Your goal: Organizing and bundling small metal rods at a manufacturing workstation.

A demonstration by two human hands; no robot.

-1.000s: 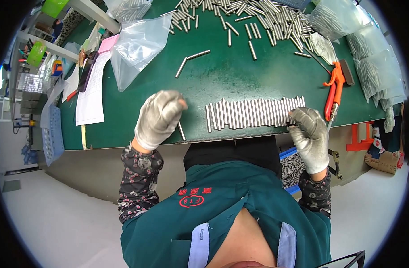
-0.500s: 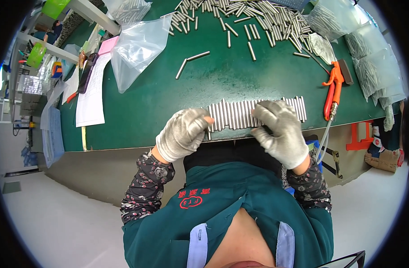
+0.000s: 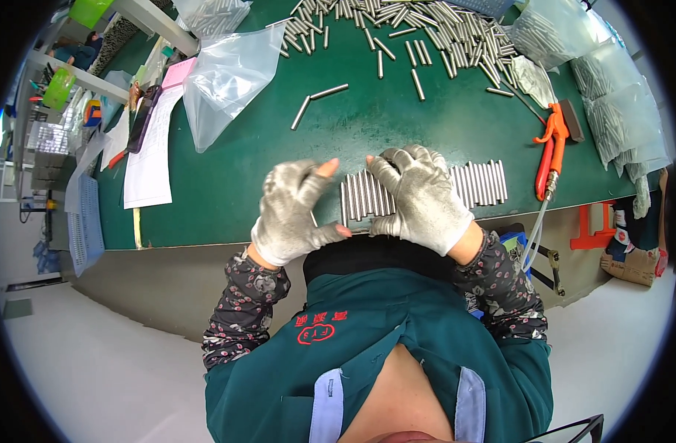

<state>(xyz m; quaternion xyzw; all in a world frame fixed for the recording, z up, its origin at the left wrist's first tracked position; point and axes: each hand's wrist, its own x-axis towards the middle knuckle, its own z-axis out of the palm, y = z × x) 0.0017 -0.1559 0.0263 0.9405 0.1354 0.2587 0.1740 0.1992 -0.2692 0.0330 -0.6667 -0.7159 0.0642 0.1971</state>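
Observation:
A row of short steel pins (image 3: 480,184) lies side by side near the front edge of the green table. My right hand (image 3: 421,198), in a pale fingertip-less glove, rests spread over the middle of the row. Its fingers reach the pins' far ends and its thumb the near ends; the pins beneath are hidden. Just left of the row is my left hand (image 3: 290,210), gloved alike, thumb and forefinger apart. A thin light sliver shows beside its palm, too small to make out.
A heap of loose pins (image 3: 456,37) covers the far side, with stray pins (image 3: 301,113) nearer. Clear plastic bag (image 3: 231,81), papers (image 3: 150,170) and phone (image 3: 144,122) lie left. At right are an orange air gun (image 3: 553,140) with hose and filled bags (image 3: 624,111).
My right hand has slid left along the row, uncovering pins at its right end. My left hand has opened and drawn slightly away from the row's left end.

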